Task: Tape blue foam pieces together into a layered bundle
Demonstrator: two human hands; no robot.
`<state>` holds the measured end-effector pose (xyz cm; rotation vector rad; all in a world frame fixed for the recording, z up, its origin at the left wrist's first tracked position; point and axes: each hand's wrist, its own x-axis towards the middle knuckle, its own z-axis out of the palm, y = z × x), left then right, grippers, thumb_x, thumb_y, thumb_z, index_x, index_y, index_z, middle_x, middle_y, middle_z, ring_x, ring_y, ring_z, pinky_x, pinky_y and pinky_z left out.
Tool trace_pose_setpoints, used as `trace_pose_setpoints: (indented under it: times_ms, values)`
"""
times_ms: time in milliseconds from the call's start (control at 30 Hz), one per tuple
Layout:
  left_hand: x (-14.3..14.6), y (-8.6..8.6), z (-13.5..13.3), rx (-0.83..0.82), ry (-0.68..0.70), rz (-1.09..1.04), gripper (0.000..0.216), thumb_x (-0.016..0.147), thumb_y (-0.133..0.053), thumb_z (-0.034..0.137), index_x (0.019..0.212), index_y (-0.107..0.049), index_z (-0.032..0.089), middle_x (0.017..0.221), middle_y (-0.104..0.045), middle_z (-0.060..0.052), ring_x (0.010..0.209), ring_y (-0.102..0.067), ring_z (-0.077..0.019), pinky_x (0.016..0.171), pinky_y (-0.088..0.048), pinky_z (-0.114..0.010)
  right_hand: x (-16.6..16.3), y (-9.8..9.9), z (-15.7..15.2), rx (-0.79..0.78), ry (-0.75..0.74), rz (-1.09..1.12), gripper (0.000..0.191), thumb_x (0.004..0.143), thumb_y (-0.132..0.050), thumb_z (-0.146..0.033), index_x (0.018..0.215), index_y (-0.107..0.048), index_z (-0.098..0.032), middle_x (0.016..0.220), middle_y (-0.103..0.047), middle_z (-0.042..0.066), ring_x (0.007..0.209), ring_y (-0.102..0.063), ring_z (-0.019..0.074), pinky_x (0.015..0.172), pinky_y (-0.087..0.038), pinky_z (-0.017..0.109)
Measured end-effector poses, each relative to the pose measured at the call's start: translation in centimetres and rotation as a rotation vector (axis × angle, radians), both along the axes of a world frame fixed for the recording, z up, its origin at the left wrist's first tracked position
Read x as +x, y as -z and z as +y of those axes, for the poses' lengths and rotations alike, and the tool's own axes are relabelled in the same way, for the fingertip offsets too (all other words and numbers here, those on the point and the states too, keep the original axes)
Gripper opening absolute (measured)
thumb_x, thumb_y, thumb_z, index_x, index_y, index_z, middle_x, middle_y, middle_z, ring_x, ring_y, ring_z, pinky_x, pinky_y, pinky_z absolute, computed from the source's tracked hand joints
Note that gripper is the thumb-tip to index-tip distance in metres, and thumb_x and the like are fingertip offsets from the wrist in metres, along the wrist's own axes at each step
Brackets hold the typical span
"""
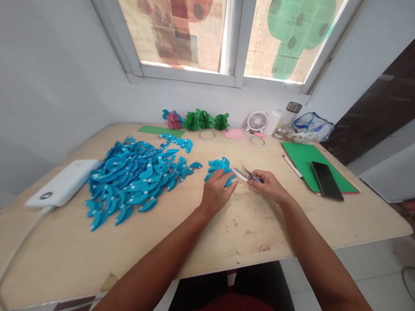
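Note:
My left hand point(218, 190) is closed on a small folded blue paper piece point(218, 164), with its pleats fanned out behind the fingers. The thumb and a finger reach past the paper's right side. In my right hand point(268, 185) is a small pair of scissors point(256, 177), its two thin blades pointing left and slightly apart. A white roll of tape point(241, 175) is held in the same hand, just below the blades. Both hands are over the middle of the table, close together. A large heap of curved blue paper pieces point(139, 172) with small white squares lies to the left.
A white power bank point(65, 182) with a cable is left of the heap. Green paper figures point(203, 119), a small fan point(257, 121) and a glass bottle point(289, 116) line the wall. Green sheets point(300, 157) and a phone point(327, 180) lie right.

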<state>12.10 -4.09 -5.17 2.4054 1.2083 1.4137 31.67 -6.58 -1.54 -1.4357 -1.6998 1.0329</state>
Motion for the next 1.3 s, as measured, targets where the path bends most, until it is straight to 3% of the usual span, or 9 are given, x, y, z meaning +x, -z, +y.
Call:
trace_pose_setpoints:
  times_ms: [400, 700, 800, 900, 1067, 1167, 1300]
  values:
    - [0.1, -0.5, -0.4, -0.21, -0.005, -0.064, 0.03, 0.077, -0.059, 0.039, 0.1, -0.064, 0.021, 0.083, -0.061, -0.006, 0.081, -0.059, -0.0186, 0.074, -0.044, -0.028, -1.2, 0.1, -0.3, -0.016, -0.051, 0.033, 0.02, 0.074, -0.057, -0.036, 0.073, -0.053, -0.017, 0.054, -0.037, -0.006, 0.05, -0.032, 0.008, 0.047, -0.022, 0.021]
    - [0.0, -1.0, -0.6, -0.144, 0.031, -0.12, 0.02, 0.081, -0.052, 0.029, 0.089, -0.067, 0.02, 0.078, -0.063, -0.006, 0.075, -0.059, -0.0172, 0.072, -0.044, -0.027, -1.1, -0.4, -0.5, -0.028, -0.075, 0.014, 0.019, 0.074, -0.057, -0.035, 0.072, -0.052, -0.017, 0.054, -0.036, -0.006, 0.051, -0.032, 0.0077, 0.047, -0.021, 0.021]
    - [-0.1, -1.4, -0.8, -0.194, 0.036, -0.189, 0.016, 0.079, -0.053, 0.027, 0.082, -0.068, 0.02, 0.076, -0.064, -0.005, 0.071, -0.058, -0.016, 0.07, -0.044, -0.027, -1.0, -0.6, -0.6, -0.038, -0.095, 0.017, 0.02, 0.074, -0.057, -0.035, 0.071, -0.051, -0.017, 0.055, -0.036, -0.006, 0.051, -0.032, 0.0077, 0.048, -0.022, 0.021]
    - [-0.1, -1.6, -0.7, -0.356, 0.016, -0.352, 0.014, 0.076, -0.056, 0.028, 0.076, -0.067, 0.019, 0.071, -0.065, -0.003, 0.066, -0.057, -0.015, 0.067, -0.045, -0.027, -0.5, -1.2, -0.7, -0.063, -0.134, 0.034, 0.021, 0.074, -0.058, -0.036, 0.071, -0.052, -0.016, 0.057, -0.036, -0.006, 0.052, -0.032, 0.0076, 0.048, -0.022, 0.021]
    - [-0.5, -1.7, 0.4, -0.711, 0.05, -0.816, 0.015, 0.07, -0.062, 0.029, 0.068, -0.064, 0.014, 0.06, -0.061, 0.0, 0.056, -0.055, -0.0126, 0.058, -0.045, -0.025, 1.3, -2.2, -1.2, -0.113, -0.192, 0.185, 0.023, 0.072, -0.063, -0.037, 0.076, -0.056, -0.015, 0.059, -0.041, -0.004, 0.053, -0.033, 0.0072, 0.048, -0.023, 0.021]
    - [-0.8, -1.9, 1.0, -0.822, 0.164, -1.058, 0.016, 0.065, -0.066, 0.029, 0.069, -0.064, 0.014, 0.06, -0.06, 0.0, 0.055, -0.056, -0.012, 0.057, -0.046, -0.026, 2.2, -2.0, -1.3, -0.132, -0.185, 0.341, 0.027, 0.068, -0.067, -0.038, 0.076, -0.056, -0.014, 0.056, -0.041, -0.005, 0.047, -0.029, 0.0055, 0.044, -0.019, 0.021]
    - [-1.2, -2.4, 1.1, -0.924, 0.363, -1.167, 0.017, 0.063, -0.068, 0.029, 0.067, -0.062, 0.014, 0.065, -0.06, -0.002, 0.061, -0.059, -0.0145, 0.062, -0.049, -0.03, 2.5, -1.4, -1.3, -0.132, -0.184, 0.522, 0.031, 0.063, -0.07, -0.039, 0.074, -0.055, -0.014, 0.05, -0.04, -0.006, 0.04, -0.021, 0.003, 0.04, -0.013, 0.021]
